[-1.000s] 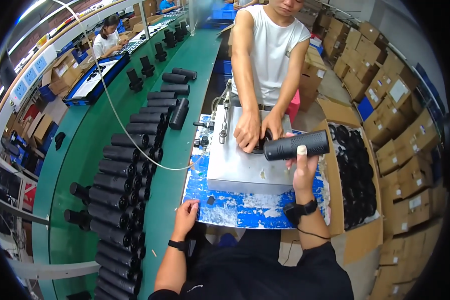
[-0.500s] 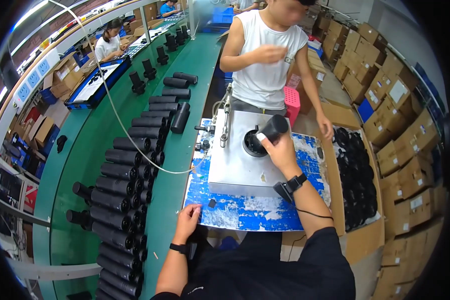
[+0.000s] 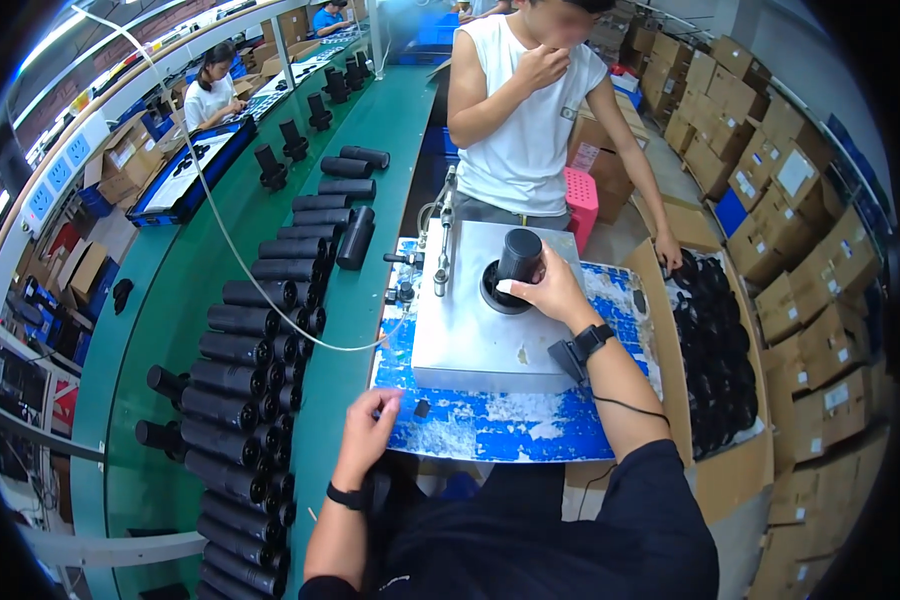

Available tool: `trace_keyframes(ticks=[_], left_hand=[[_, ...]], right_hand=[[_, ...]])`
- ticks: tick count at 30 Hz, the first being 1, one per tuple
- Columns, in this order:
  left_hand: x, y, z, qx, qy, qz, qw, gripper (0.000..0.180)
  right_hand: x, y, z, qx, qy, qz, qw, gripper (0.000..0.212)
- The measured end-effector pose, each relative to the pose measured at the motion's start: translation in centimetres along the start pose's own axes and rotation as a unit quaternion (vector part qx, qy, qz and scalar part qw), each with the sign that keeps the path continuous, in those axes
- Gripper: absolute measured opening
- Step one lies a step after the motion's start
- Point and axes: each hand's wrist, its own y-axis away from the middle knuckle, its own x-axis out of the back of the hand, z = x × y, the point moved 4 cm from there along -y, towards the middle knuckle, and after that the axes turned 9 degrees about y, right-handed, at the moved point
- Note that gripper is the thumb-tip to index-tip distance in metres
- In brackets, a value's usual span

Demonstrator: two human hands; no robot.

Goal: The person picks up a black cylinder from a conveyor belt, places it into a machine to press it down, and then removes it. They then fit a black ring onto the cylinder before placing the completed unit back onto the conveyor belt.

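Note:
My right hand point(image 3: 550, 288) grips a black cylindrical tube point(image 3: 521, 252) by its side, the thumb low near its base. The tube stands almost upright, its lower end at a round black socket point(image 3: 492, 290) on top of a silver metal box point(image 3: 470, 345). Fingers and tube hide part of the socket, so how deep the tube sits cannot be seen. My left hand point(image 3: 372, 425) is at the left front edge of the blue, worn tabletop point(image 3: 530, 425). Its fingers are loosely bent, thumb apart, with nothing visible in them. A small dark square piece point(image 3: 422, 408) lies beside it.
Rows of black tubes point(image 3: 232, 375) are stacked on the green bench point(image 3: 345, 400) at left. A metal clamp-like fitting point(image 3: 444, 245) and a pale hose stand by the box. Across from me stands a co-worker point(image 3: 515, 130), one hand at an open carton point(image 3: 680, 400) of black parts.
My right hand has tipped the tube from a slant to nearly upright at the socket. My left hand has shifted slightly up and left. The co-worker's raised hand has moved up to the face.

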Motion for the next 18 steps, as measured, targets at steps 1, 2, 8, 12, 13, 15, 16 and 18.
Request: trace_keyframes(ticks=[1, 2, 8, 12, 13, 15, 16, 18], left_hand=[[-0.3, -1.7, 2.9, -0.084, -0.061, -0.016, 0.994, 0.018], [-0.8, -3.7, 5.0, -0.167, -0.120, -0.033, 0.978, 0.017], [-0.7, -18.5, 5.4, -0.248, -0.258, -0.061, 0.932, 0.023], [-2.4, -25.7, 2.5, -0.312, -0.236, -0.038, 0.919, 0.027], [-2.1, -26.8, 1.9, -0.283, -0.244, -0.053, 0.926, 0.028], [-1.0, -28.1, 0.7, -0.220, -0.263, -0.078, 0.936, 0.032], [-1.7, -28.2, 1.1, -0.220, -0.259, -0.081, 0.937, 0.032], [-2.3, -28.2, 1.5, -0.173, -0.289, -0.113, 0.935, 0.034]], right_hand=[[0.1, -0.1, 0.4, 0.001, -0.027, -0.018, 0.999, 0.071], [0.1, 0.0, 1.2, -0.003, -0.023, -0.014, 1.000, 0.071], [-1.6, 0.5, -1.6, 0.017, 0.071, 0.083, 0.994, 0.076], [-0.8, 0.4, 1.2, 0.017, 0.024, 0.083, 0.996, 0.073], [-0.6, 0.1, 1.1, 0.044, -0.030, 0.069, 0.996, 0.071], [-0.7, 0.3, -0.2, 0.028, -0.009, 0.042, 0.999, 0.073], [0.0, 0.8, -1.1, 0.007, 0.018, 0.019, 1.000, 0.075], [0.4, 0.9, -1.3, -0.015, 0.046, -0.003, 0.999, 0.077]])
